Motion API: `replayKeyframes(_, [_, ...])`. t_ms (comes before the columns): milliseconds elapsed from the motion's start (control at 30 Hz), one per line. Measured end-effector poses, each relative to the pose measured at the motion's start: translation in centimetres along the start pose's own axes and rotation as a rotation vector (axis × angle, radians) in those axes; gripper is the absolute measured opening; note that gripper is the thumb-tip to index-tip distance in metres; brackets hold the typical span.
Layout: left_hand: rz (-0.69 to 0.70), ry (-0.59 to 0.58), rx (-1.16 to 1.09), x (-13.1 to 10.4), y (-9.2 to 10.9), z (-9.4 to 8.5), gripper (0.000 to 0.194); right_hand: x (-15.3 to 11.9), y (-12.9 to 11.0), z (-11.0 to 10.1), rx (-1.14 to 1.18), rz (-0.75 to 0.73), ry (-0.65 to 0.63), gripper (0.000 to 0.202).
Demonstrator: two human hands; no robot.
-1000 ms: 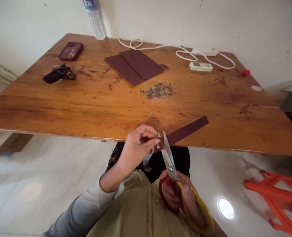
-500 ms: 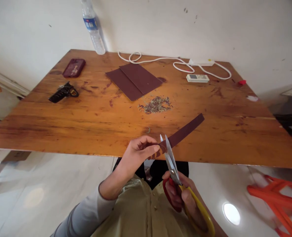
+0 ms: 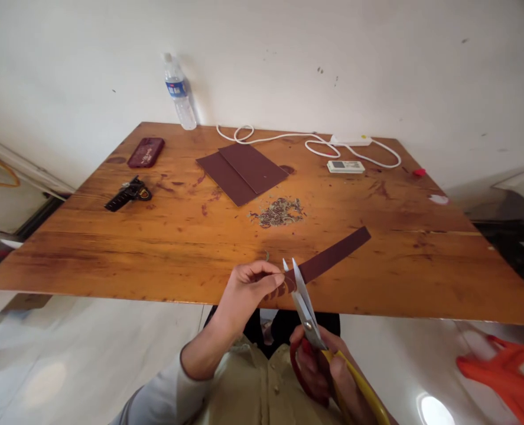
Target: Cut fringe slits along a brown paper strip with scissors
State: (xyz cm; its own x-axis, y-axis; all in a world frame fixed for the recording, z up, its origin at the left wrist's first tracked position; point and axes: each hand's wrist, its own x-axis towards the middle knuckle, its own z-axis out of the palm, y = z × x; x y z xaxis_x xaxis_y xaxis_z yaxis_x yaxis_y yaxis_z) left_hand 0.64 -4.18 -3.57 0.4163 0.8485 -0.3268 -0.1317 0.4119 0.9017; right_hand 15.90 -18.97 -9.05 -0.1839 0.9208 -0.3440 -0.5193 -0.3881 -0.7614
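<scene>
My left hand (image 3: 248, 295) pinches the near end of a dark maroon paper strip (image 3: 335, 255), whose far end sticks out to the right above the table. Curved cuts or curled slivers show at the pinched end. In my right hand (image 3: 328, 372) is a pair of scissors (image 3: 305, 307) with one red and one yellow handle. Their blades point away from me, slightly apart, and straddle the strip just right of my left fingertips. A pile of small clippings (image 3: 279, 212) lies on the table beyond my hands.
Two maroon sheets (image 3: 244, 171) overlap behind the clippings on the wooden table (image 3: 155, 260). To the left are a phone (image 3: 146, 152) and a black strap-like object (image 3: 129, 193). A water bottle (image 3: 181, 97), a white cable (image 3: 283, 136) and a small white remote (image 3: 345, 167) sit toward the wall.
The camera view has tilted up, so everything sits lower in the picture. My hands keep nearly the same hold on strip and scissors, and the blades remain slightly apart around the strip.
</scene>
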Motion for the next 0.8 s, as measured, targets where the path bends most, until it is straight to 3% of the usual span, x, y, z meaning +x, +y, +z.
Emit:
replayKeyframes(533, [0.019, -0.033, 0.125, 0.0, 1.2, -0.1, 0.017, -1.6, -1.6, -0.3, 0.012, 0.068, -0.031, 0.062])
replayKeyframes(800, [0.022, -0.053, 0.159, 0.6, 1.2, 0.1, 0.011, -2.0, -2.5, -0.3, -0.240, 0.027, 0.065, 0.067])
